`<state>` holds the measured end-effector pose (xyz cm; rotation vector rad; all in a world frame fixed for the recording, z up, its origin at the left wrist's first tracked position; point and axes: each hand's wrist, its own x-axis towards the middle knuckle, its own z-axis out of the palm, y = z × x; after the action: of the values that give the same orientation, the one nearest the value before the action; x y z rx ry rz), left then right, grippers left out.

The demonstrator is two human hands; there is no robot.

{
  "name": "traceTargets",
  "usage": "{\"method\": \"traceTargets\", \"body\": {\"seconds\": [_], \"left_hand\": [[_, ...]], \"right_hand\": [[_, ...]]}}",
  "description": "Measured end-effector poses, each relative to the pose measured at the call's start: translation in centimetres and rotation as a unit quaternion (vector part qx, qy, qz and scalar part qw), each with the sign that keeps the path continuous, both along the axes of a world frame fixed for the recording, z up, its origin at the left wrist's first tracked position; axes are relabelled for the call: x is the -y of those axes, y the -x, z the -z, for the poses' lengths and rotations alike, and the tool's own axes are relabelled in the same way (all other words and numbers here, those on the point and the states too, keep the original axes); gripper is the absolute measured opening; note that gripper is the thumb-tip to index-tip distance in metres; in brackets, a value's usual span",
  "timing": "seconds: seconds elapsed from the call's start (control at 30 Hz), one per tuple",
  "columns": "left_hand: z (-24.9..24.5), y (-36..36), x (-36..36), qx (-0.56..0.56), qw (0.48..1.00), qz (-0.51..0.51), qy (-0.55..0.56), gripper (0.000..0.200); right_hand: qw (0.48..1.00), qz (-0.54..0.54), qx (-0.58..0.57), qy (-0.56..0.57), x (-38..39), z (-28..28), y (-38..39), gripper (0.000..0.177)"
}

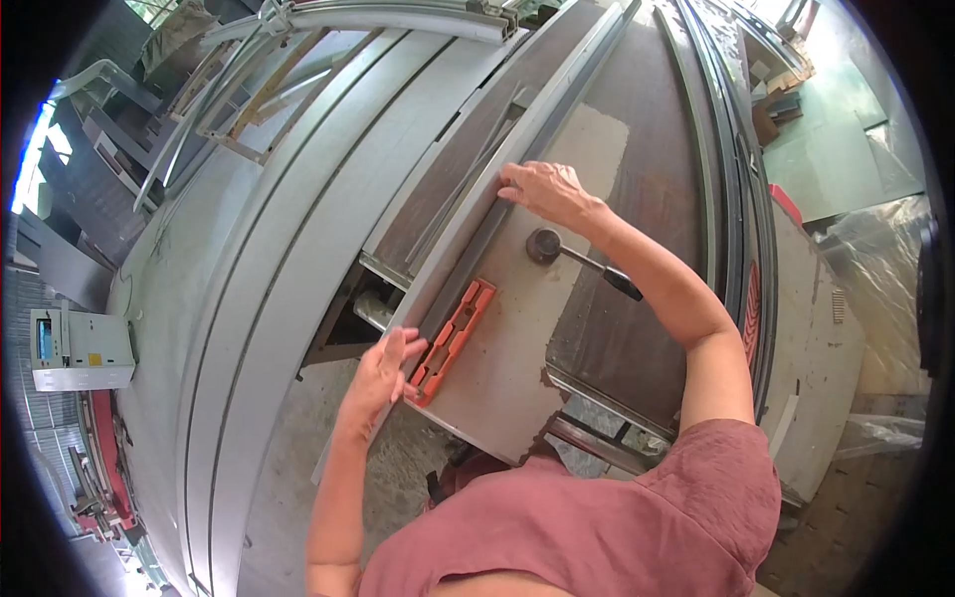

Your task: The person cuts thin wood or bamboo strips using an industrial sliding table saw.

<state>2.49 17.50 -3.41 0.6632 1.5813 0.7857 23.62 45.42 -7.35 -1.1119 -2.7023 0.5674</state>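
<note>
A long grey metal profile (pixel 468 224) lies lengthwise on the worktable (pixel 507 358). My right hand (pixel 552 191) is closed at its edge, fingertips curled over it. Down at the near end of the profile, my left hand (pixel 378 383) has its fingers apart, beside an orange slotted holder (pixel 453 343). That holder rests along a dark strip next to the profile. Between my hands and a little to the right lies a mallet (pixel 544 246) with a dark round head, its black grip toward my right forearm.
Long pale panels (pixel 298 199) stretch across the left side. More long frame profiles (pixel 711 149) run along the table's right side. A white control box (pixel 82 348) stands far left. Clear plastic sheeting (pixel 875 249) hangs at the right, and offcuts (pixel 781 99) are piled behind.
</note>
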Motion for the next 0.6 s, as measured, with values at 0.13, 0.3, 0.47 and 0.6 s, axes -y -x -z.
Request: {"method": "traceTargets", "body": {"seconds": [0.13,0.3,0.47,0.6], "left_hand": [[0.4,0.6,-3.8,-0.031,0.997,0.071,0.023,0.088],[-0.5,-0.4,-9.1,-0.082,0.986,0.134,0.055,0.089],[0.6,-2.1,-13.0,-0.103,0.980,0.169,0.018,0.096],[1.8,-3.9,-16.3,-0.077,0.982,0.168,-0.026,0.099]], "right_hand": [[0.999,0.025,-0.037,0.009,-0.6,0.4,-0.5,0.031],[0.993,0.115,-0.012,0.035,-1.3,0.4,-1.0,0.036],[0.986,0.160,-0.023,0.050,-1.9,1.5,-1.0,0.043],[0.973,0.225,-0.023,0.045,-2.3,1.3,-0.4,0.057]]}}
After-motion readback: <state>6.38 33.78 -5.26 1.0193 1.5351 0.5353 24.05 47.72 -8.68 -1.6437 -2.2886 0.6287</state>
